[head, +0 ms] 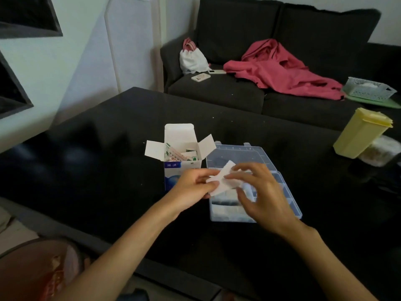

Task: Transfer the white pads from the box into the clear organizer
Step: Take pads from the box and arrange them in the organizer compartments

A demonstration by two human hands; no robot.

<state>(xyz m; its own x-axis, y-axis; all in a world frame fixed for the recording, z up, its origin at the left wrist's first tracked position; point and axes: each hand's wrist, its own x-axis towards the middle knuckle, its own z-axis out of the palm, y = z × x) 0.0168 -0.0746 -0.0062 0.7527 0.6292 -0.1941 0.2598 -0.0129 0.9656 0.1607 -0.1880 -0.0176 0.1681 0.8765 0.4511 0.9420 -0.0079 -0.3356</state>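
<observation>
An open white and blue box (181, 148) stands on the black table (97, 170), with packets showing inside it. Right of it lies the clear organizer (288, 198), lid open, with white pads in its front compartments. Above the organizer's left side, my left hand (193, 187) and my right hand (260, 190) both pinch one white pad (223, 181). The left holds its left edge, and the right thumb and fingers hold its right side.
A yellow lidded container (362, 132) leans over a clear tub (379, 152) at the table's right. Behind is a dark sofa (217, 94) with a pink cloth (280, 70), a white bag (192, 58), phones and a white basket (368, 89). An orange bag (43, 272) sits lower left.
</observation>
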